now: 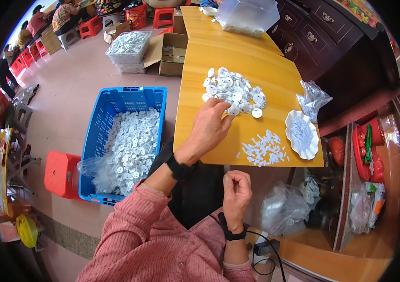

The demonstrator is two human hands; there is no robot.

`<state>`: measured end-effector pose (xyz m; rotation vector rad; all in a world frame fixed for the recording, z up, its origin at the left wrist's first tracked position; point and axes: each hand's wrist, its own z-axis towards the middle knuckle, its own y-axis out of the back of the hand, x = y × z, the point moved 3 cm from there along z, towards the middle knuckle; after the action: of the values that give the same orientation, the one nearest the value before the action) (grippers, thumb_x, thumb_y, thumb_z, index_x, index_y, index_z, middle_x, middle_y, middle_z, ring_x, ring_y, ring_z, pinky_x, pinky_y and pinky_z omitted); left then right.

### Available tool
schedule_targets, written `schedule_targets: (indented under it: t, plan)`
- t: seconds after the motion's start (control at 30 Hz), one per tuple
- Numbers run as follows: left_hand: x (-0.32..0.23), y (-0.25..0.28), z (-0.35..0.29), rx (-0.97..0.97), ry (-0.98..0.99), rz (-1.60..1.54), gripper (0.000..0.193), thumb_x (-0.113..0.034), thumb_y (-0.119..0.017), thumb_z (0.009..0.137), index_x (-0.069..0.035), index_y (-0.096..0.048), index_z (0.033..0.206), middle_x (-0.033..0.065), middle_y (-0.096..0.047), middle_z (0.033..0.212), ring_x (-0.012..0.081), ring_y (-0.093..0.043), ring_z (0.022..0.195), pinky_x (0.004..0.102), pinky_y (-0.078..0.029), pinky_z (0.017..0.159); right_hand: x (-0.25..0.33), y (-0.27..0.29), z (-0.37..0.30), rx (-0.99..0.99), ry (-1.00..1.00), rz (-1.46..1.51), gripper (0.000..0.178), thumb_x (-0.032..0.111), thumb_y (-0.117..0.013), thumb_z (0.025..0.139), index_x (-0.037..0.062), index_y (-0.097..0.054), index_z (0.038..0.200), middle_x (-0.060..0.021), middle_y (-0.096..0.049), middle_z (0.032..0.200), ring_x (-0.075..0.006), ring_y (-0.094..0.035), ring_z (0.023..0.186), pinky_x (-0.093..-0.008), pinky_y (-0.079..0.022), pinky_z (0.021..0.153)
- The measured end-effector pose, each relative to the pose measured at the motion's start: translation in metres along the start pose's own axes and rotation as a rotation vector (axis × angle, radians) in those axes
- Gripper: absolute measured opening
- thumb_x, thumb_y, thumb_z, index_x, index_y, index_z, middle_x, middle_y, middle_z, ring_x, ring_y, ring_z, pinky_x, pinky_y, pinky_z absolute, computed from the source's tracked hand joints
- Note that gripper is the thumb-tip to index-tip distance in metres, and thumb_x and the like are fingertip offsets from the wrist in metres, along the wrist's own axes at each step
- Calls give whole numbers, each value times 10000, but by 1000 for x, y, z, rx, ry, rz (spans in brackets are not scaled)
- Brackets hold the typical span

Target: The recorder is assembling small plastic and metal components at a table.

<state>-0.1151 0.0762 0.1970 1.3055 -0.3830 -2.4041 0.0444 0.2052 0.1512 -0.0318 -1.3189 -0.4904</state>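
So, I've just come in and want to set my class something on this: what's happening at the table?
The person's left hand is at the near edge of a pile of white round pieces on the yellow table. The right hand is curled just off the table's near edge; whether it holds anything is unclear. Small pale pieces lie loose on the tabletop, with more in a scalloped dish. A blue crate to the left holds many white pieces.

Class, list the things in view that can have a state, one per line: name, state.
Left hand, at the disc pile
Right hand, fingers curled in
Blue crate, open, partly filled
Cardboard box, open
Drawers, shut
Scalloped dish, holding small pieces
Floor tub, open, filled
Table bag, crumpled
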Motion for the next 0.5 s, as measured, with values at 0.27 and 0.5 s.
schedule_targets:
  t: [0.27, 0.5]
  plan:
    - [11, -35, 19, 183, -66, 140, 224, -59, -659, 835, 22, -695, 1040, 205, -652, 1071, 408, -645, 948, 459, -519, 841, 7, 7, 20, -121, 282, -411, 176, -16, -636, 907, -23, -652, 1082, -148, -598, 1064, -292, -617, 930, -371, -519, 786]
    - [9, -29, 13, 186, -17, 215, 155, -88, -678, 815, -10, -683, 949, 185, -639, 935, 400, -636, 865, 480, -511, 749, 10, 2, 31, -9, 401, -842, 361, 22, -688, 841, 22, -653, 1200, -109, -592, 1128, -303, -581, 1012, -446, -445, 848]
